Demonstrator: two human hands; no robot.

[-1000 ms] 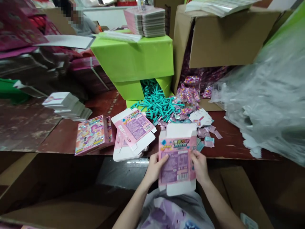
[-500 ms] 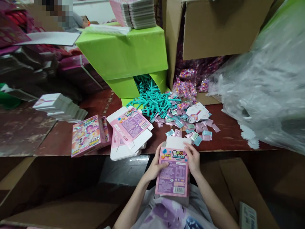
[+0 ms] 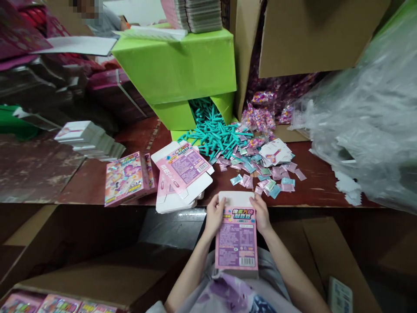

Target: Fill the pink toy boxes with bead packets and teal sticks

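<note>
A pink and purple cardboard box [image 3: 236, 243] stands upright against my lap, its printed back facing me and its white top flap raised. My left hand [image 3: 215, 217] grips the upper left edge, thumb near the flap. On the opposite edge, my right hand [image 3: 260, 214] holds the box by its upper right corner. Flat unfolded boxes [image 3: 182, 174] lie in a pile on the table's front edge. Beyond the hands, small pink and teal sachets [image 3: 270, 182] are scattered beside a stack of white cards [image 3: 275, 152].
Teal plastic sticks [image 3: 215, 134] spill from a green box [image 3: 182, 65]. Bags of colored beads [image 3: 259, 117] sit by a brown carton [image 3: 319, 39]. Two finished-looking boxes [image 3: 127, 178], stacked booklets [image 3: 87, 139] and a clear plastic bag [image 3: 365, 117] are on the table. An open carton [image 3: 97, 269] sits below.
My left hand has shifted up from the box's front to its upper left edge. The box is now straighter. The view has moved slightly, showing packed boxes at the lower left.
</note>
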